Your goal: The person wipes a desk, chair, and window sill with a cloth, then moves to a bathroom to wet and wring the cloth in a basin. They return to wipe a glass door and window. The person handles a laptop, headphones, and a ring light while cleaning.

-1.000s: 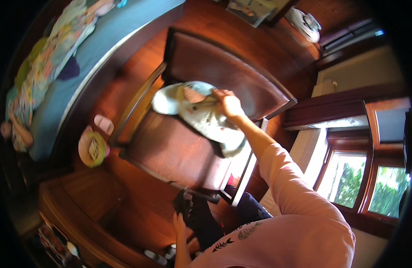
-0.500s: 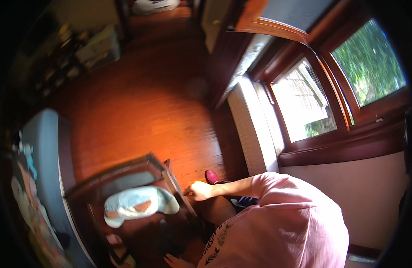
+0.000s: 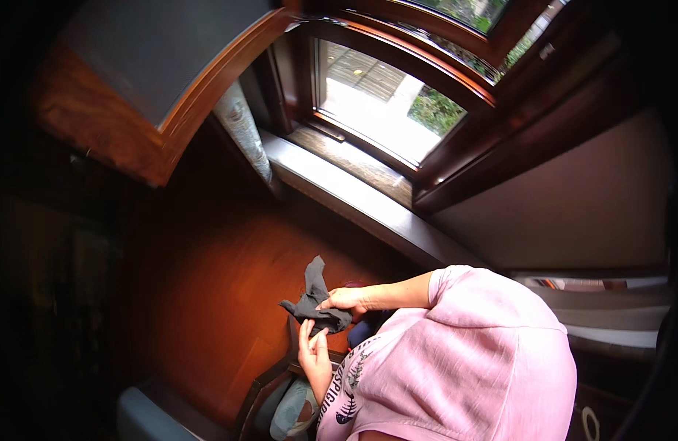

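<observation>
Over the feed I log: reddish wooden floor (image 3: 207, 331), darker leftward; brown-framed window (image 3: 379, 103), bright daylight outside; pale ledge (image 3: 332, 184) below; dim wall (image 3: 567, 198) at right.
</observation>
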{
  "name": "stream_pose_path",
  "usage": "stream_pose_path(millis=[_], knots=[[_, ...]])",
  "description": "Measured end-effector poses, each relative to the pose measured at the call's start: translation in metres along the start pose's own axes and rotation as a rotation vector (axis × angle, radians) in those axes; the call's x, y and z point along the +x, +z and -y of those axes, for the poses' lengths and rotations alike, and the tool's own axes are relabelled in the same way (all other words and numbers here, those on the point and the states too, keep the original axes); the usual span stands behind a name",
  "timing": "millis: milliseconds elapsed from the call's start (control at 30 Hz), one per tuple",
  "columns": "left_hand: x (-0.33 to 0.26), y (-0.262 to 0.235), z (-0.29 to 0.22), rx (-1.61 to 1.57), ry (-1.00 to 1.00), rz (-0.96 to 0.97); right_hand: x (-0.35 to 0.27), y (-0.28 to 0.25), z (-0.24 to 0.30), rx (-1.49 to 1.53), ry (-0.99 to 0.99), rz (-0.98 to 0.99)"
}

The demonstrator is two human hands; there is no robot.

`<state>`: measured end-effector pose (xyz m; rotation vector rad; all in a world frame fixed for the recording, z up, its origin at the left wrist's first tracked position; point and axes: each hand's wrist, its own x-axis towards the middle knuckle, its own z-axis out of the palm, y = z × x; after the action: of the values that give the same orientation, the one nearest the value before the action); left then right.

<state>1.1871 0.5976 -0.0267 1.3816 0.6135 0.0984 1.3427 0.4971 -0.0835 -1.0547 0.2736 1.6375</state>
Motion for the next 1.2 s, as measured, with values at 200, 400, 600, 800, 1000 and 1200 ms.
stream_pose_path(millis=[200,400,600,800,1000,1200], knots=[[0.019,-0.089,0.039,0.317,-0.200,-0.068,-0.029,-0.048,-0.021,-0.340,-0.291,-0.486],[0.085,-0.112,0.057,0.918,-0.292,0.309,-0.050,-0.107,-0.077,-0.496,-0.224,-0.884],[0.170,-0.049,0.026,1.031,-0.070,0.547,-0.053,-0.126,-0.094,-0.276,-0.293,-0.822],[0.195,0.030,-0.021,0.900,0.254,0.624,-0.046,-0.158,-0.046,0.069,-0.461,-0.853],[0.223,0.040,-0.021,1.049,0.016,0.561,-0.038,-0.243,0.020,-0.469,-0.700,-1.692],[0.318,0.032,0.012,1.137,0.006,0.616,0.030,-0.341,0.054,-0.394,-0.173,-1.702]])
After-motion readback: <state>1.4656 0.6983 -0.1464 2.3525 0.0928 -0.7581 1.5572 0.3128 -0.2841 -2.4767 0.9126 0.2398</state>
